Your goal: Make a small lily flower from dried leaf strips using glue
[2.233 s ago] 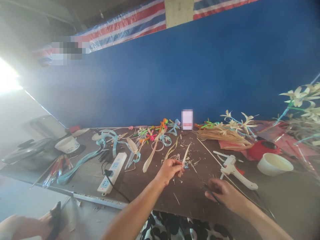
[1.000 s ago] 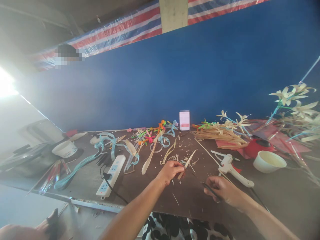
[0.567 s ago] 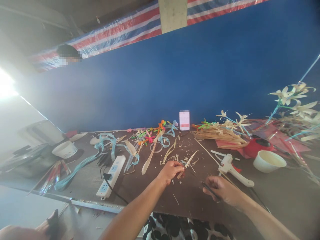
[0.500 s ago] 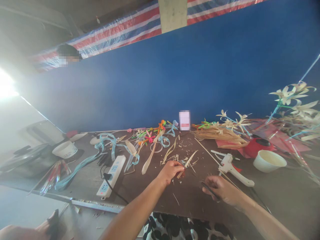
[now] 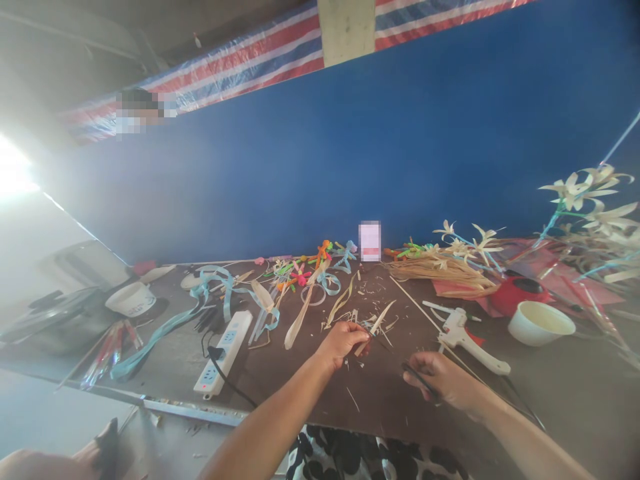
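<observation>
My left hand (image 5: 343, 343) is closed in a pinch on a pale, pointed strip of dried husk (image 5: 383, 317), just above the table. In my right hand (image 5: 443, 380), fingers are wrapped round the black handle of scissors (image 5: 423, 381). Thin blades seem to reach toward the husk strip, but they are faint, and I cannot tell whether they touch it. Small pale offcuts (image 5: 361, 319) lie around and behind my left hand.
A white glue gun (image 5: 473, 343) and a cream bowl (image 5: 541, 323) stand right of my right hand. Left of my arm lies a power strip (image 5: 223, 353) with a black cord. Husk bundles (image 5: 443, 270), pale husk flowers (image 5: 575, 191) and blue ribbon (image 5: 155, 340) spread along the table.
Both hands stay almost where they were. Slight movement shows at the scissors in my right hand; the husk strip is still pinched in my left.
</observation>
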The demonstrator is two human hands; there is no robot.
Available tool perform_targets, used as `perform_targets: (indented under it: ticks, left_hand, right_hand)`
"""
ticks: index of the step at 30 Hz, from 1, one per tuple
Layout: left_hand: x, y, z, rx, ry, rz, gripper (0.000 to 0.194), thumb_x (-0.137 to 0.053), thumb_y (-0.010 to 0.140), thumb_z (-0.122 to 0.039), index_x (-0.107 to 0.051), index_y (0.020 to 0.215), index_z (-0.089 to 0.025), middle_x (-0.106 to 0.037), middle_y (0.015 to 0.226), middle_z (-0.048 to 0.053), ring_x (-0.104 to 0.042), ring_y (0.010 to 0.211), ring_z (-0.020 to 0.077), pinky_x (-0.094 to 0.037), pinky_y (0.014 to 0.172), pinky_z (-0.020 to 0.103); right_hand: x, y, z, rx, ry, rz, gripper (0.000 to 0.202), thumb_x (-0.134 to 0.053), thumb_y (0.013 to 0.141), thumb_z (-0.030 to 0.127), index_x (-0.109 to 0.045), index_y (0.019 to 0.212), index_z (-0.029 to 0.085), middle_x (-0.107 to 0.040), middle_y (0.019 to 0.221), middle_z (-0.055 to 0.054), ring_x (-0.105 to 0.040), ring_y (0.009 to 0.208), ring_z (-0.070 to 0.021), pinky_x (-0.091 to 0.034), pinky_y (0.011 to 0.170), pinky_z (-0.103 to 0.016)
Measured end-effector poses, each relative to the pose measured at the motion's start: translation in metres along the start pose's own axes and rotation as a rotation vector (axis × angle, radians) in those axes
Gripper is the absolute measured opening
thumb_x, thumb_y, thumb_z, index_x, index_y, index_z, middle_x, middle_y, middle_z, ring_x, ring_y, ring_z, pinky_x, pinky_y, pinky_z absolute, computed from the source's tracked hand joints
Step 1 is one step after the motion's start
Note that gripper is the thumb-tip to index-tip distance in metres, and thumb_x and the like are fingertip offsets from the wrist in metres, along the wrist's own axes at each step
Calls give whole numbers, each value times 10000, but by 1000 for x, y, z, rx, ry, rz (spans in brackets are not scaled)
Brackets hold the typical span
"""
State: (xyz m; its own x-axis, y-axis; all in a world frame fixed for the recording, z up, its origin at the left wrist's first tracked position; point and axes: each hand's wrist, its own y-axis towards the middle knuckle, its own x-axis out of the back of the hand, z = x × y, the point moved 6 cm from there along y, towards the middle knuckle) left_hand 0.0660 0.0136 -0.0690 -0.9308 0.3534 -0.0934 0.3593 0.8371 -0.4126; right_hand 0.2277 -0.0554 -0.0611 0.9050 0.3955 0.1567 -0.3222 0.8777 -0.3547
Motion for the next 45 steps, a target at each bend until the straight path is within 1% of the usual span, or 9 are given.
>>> perform_targets:
  ticks: [9, 16, 20, 23, 28, 32, 40, 45]
  left_hand:
    - [0, 0, 0, 7, 1, 8, 107, -571, 577, -231, -555, 626, -137, -559, 486, -16, -524, 463, 116, -380, 479, 229]
    - [1, 0, 4, 47, -39, 18, 123, -593, 569, -225, -551, 649, -140, -572, 505, -10, -530, 474, 119, -403, 514, 250]
    - [2, -1, 5, 69, -31, 21, 140, -604, 568, -235, -547, 660, -146, -582, 508, -10, -546, 492, 131, -417, 540, 265]
    - [2, -2, 6, 87, -23, 39, 164, -615, 566, -244, -544, 676, -146, -602, 537, 0, -563, 514, 141, -420, 548, 268]
    - [2, -3, 5, 87, -20, 38, 157, -610, 569, -238, -537, 675, -148, -610, 558, 5, -567, 524, 140, -402, 507, 240]
    - [2, 0, 3, 71, -19, 41, 147, -610, 579, -244, -556, 676, -147, -608, 557, 3, -556, 513, 134, -394, 484, 232]
    - [2, 3, 4, 53, -39, 35, 115, -612, 577, -238, -573, 638, -149, -606, 539, 4, -549, 487, 132, -401, 473, 238]
    - [4, 6, 6, 39, -41, 37, 131, -628, 559, -243, -584, 619, -136, -596, 519, 5, -539, 463, 123, -396, 469, 232]
  right_hand:
    - [0, -1, 1, -9, 58, 5, 367, -625, 584, 491, -440, 597, 175, -431, 424, 82, -385, 395, -60, -235, 401, -177]
    - [0, -1, 5, 13, 9, -12, 360, -624, 589, 479, -431, 578, 174, -433, 434, 78, -398, 407, -63, -236, 411, -183]
    - [0, -1, 1, -2, 51, -13, 353, -629, 587, 469, -433, 602, 175, -418, 436, 86, -390, 404, -58, -238, 406, -178]
    - [2, 1, -2, 20, 64, -20, 342, -629, 591, 458, -441, 601, 172, -419, 440, 85, -393, 409, -57, -235, 406, -177]
    - [3, 2, -2, 30, 35, -11, 346, -627, 598, 459, -438, 579, 170, -427, 452, 78, -390, 421, -59, -239, 413, -177]
    - [3, 3, 1, 13, 46, -14, 358, -636, 574, 473, -439, 574, 174, -412, 451, 82, -388, 408, -61, -245, 402, -178]
    - [3, 1, 2, 12, 60, 2, 318, -632, 603, 422, -433, 579, 174, -428, 427, 78, -369, 397, -55, -233, 384, -170]
    - [3, 1, 6, 20, 39, -20, 313, -641, 592, 408, -440, 564, 170, -432, 421, 78, -369, 397, -52, -236, 390, -170]
